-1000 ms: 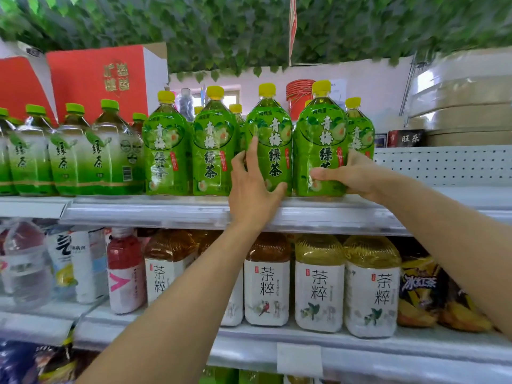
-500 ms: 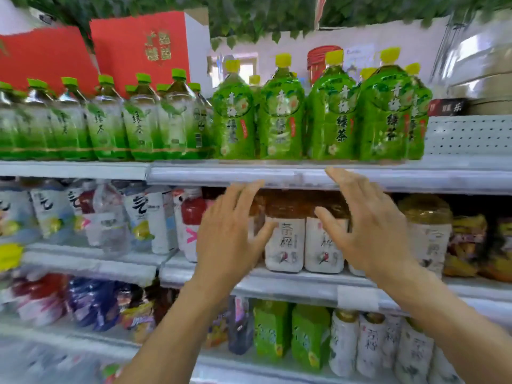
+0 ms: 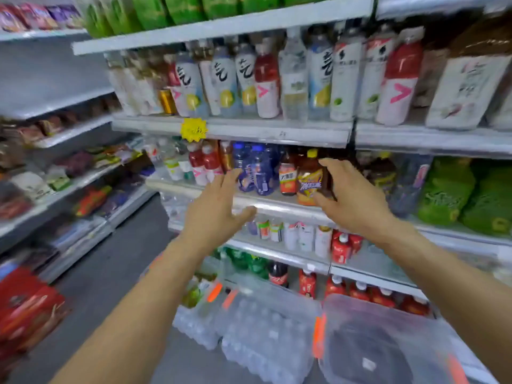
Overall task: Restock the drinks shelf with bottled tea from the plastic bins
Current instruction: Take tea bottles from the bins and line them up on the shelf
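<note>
Green tea bottles [image 3: 182,9] stand in a row on the top shelf, cut off by the frame's upper edge. My left hand [image 3: 213,212] hangs in the air in front of the middle shelves with straight, spread fingers and holds nothing. My right hand [image 3: 352,200] is level with it, fingers loosely spread, also empty, just in front of a brown iced-tea bottle with a yellow cap [image 3: 309,178]. A clear plastic bin [image 3: 382,342] with orange latches sits on the floor at the lower right; its inside looks dark.
Drinks shelves [image 3: 249,131] fill the right side, packed with white, red and blue bottles. Shrink-wrapped packs of water bottles [image 3: 263,333] lie on the floor beside the bin. Snack shelves [image 3: 55,173] line the left, with a grey floor aisle [image 3: 110,273] between. Red boxes [image 3: 25,311] sit bottom left.
Both hands have left the green tea bottles on the top shelf and dropped lower, empty. My view has swung down and left, so the floor, bin and water packs now show.
</note>
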`<state>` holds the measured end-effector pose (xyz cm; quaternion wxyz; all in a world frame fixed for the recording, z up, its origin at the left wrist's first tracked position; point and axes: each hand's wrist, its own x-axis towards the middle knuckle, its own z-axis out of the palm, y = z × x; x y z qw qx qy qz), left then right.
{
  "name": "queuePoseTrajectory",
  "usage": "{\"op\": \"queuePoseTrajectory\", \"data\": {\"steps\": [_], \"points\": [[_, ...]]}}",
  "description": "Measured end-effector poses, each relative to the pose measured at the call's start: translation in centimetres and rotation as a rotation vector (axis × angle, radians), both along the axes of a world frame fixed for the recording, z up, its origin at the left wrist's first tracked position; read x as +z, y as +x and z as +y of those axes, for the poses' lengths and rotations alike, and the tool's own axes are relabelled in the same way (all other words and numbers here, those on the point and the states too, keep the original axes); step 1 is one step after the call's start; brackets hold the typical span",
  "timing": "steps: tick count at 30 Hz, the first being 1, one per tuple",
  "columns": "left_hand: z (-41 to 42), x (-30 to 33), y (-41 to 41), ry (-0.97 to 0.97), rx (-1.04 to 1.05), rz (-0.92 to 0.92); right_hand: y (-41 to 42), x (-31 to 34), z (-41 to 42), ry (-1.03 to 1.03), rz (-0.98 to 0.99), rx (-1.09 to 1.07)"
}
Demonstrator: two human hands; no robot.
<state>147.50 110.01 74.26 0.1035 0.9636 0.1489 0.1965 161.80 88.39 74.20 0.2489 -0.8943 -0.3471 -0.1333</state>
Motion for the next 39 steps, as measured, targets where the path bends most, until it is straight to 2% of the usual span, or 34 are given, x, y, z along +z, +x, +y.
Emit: {"op": "queuePoseTrajectory", "data": {"steps": [8,14,18,22,27,34,39], "points": [[15.1,-9.0,-7.5,-0.259,0.224,0.208,-3.9,-9.4,14.2,-0.124,0.321,0.095],[25.2,-18.0,-6.4,-0.478,0.295,0.331,-2.9,-18.3,24.1,-0.188,0.605,0.1],[32.1,-24.0,-5.1,-0.704,0.347,0.38,-1.3,-24.1,31.5,-0.213,0.809,0.055],[37.8,-30.3,-4.8,-0.801,0.431,0.417,-1.1,-29.2,37.5,-0.238,0.989,0.036],[43.7,-37.0,-4.8,-0.878,0.477,0.581,-2.3,-35.9,43.0,-0.314,1.159,-0.046],[50.4,-45.9,-2.7,-0.951,0.419,0.791,-5.4,-45.9,48.4,-0.238,1.412,-0.311],[55.2,-52.2,-0.3,-0.78,0.355,0.848,-8.4,-53.1,52.7,-0.101,1.605,-0.596]]}}
